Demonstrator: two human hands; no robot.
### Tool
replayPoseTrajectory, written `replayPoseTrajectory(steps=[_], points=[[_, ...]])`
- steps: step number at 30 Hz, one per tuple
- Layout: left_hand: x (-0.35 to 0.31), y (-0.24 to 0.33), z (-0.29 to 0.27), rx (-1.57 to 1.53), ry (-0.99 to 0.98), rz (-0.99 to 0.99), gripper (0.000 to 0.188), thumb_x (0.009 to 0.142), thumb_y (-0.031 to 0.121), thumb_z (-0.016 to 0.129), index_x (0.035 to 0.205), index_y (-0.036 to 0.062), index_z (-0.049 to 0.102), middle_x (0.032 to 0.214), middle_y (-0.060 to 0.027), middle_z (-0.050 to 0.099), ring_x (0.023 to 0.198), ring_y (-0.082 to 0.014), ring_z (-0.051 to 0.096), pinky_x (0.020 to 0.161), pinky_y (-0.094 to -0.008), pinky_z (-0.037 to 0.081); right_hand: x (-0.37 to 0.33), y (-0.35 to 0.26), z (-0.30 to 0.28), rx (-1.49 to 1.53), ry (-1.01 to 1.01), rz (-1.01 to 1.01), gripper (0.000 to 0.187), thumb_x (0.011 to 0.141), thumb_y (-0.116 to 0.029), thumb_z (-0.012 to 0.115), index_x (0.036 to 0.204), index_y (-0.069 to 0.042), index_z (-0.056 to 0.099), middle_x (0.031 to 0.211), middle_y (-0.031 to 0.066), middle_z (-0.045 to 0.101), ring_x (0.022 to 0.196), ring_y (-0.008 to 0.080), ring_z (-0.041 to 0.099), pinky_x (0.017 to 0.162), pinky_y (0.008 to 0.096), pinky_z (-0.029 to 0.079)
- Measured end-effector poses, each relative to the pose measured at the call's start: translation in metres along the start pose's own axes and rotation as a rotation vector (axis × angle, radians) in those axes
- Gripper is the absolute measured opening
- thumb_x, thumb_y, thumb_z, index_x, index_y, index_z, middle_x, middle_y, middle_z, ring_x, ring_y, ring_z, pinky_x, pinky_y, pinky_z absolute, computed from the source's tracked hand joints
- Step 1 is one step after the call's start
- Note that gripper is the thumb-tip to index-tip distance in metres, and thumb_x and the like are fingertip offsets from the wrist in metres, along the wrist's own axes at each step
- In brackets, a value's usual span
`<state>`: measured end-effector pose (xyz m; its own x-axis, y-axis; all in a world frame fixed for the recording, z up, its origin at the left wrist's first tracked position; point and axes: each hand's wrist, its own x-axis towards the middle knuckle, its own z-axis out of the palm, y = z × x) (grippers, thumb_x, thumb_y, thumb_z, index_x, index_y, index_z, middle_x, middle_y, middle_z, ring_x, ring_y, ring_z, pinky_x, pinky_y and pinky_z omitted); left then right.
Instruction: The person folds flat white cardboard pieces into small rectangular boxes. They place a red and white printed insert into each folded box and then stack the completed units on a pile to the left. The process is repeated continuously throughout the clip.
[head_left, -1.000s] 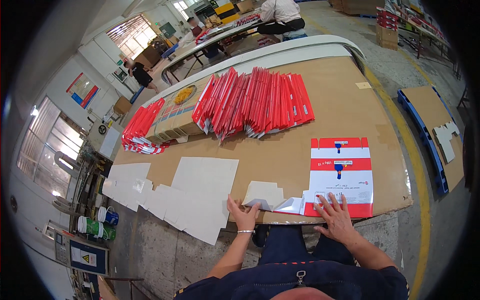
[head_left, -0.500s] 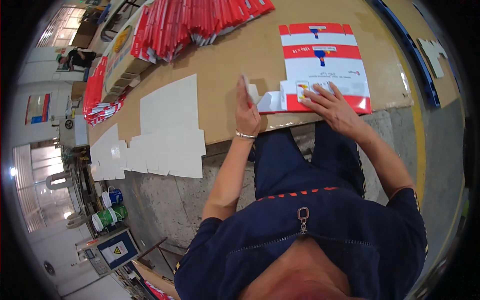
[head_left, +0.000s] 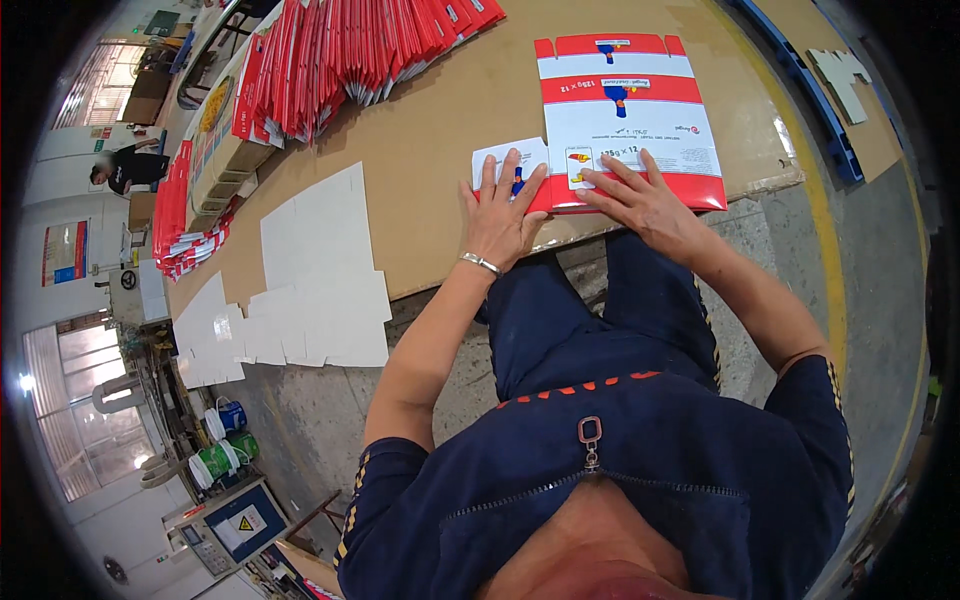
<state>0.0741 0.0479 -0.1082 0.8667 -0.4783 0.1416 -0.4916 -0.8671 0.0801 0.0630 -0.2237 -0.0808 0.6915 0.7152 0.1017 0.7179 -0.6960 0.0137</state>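
Note:
A flat red and white printed carton [head_left: 660, 125] lies at the near edge of the table. On its left side a narrower printed flap [head_left: 488, 158] lies flat. My left hand [head_left: 503, 215] rests on this flap with the fingers spread, covering part of its print. My right hand [head_left: 645, 205] presses flat on the carton's lower part, fingers apart, beside a small picture panel. Neither hand grips anything.
Plain white card blanks [head_left: 325, 300] overlap at the table's left edge. Many folded red cartons [head_left: 350, 60] stand in a row at the far left, beside a cardboard box [head_left: 225, 165]. A blue rail [head_left: 800, 85] runs along the right. A person [head_left: 135, 168] is in the far left background.
The flap on the carton's left, which stood partly raised, now lies flat. My left hand has turned from edge-on to palm down on it. The right hand stays on the carton.

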Motion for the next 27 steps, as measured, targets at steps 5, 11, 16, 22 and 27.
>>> replayPoseTrajectory(steps=[5,11,16,22,27], points=[[0.002,0.001,0.001,0.037,-0.034,-0.007,0.059,0.093,0.052,0.047,0.147,0.0313,0.038,0.158,-0.0123,0.022,0.143,-0.0395,0.019,0.101,-0.0732,0.021,-0.003,-0.003,0.007,-0.042,-0.042,0.010,0.067,0.087,-0.014,0.056,0.149,-0.025,0.032,0.155,0.0005,0.031,0.143,0.0278,0.029,0.110,0.0649,0.024],[0.003,0.002,-0.001,0.065,-0.067,-0.010,0.058,0.093,0.051,0.048,0.147,0.0318,0.038,0.157,-0.0122,0.023,0.143,-0.0395,0.019,0.103,-0.0713,0.020,-0.005,0.001,0.011,0.004,-0.081,-0.032,0.069,0.085,-0.013,0.059,0.149,-0.022,0.033,0.153,0.0010,0.034,0.142,0.0268,0.030,0.112,0.0646,0.021],[0.004,0.000,0.003,0.030,-0.049,0.007,0.059,0.093,0.051,0.048,0.147,0.0313,0.038,0.157,-0.0124,0.024,0.143,-0.0401,0.019,0.107,-0.0671,0.020,-0.006,0.007,0.010,0.045,-0.078,-0.075,0.068,0.085,-0.010,0.059,0.148,-0.018,0.035,0.153,0.0010,0.035,0.142,0.0259,0.030,0.114,0.0613,0.021],[0.002,0.002,0.002,-0.006,-0.058,-0.012,0.059,0.093,0.051,0.048,0.148,0.0305,0.036,0.157,-0.0125,0.023,0.143,-0.0401,0.018,0.109,-0.0653,0.017,-0.006,0.012,0.003,0.094,-0.085,-0.106,0.069,0.083,-0.007,0.059,0.147,-0.017,0.036,0.153,0.0015,0.036,0.142,0.0239,0.030,0.116,0.0576,0.021],[0.003,0.001,0.003,-0.054,-0.058,-0.031,0.058,0.095,0.050,0.047,0.148,0.0288,0.036,0.158,-0.0112,0.022,0.145,-0.0377,0.016,0.110,-0.0653,0.012,-0.003,0.009,-0.003,0.087,-0.133,-0.087,0.069,0.082,-0.004,0.058,0.147,-0.017,0.037,0.153,0.0013,0.036,0.142,0.0222,0.031,0.116,0.0571,0.020]])
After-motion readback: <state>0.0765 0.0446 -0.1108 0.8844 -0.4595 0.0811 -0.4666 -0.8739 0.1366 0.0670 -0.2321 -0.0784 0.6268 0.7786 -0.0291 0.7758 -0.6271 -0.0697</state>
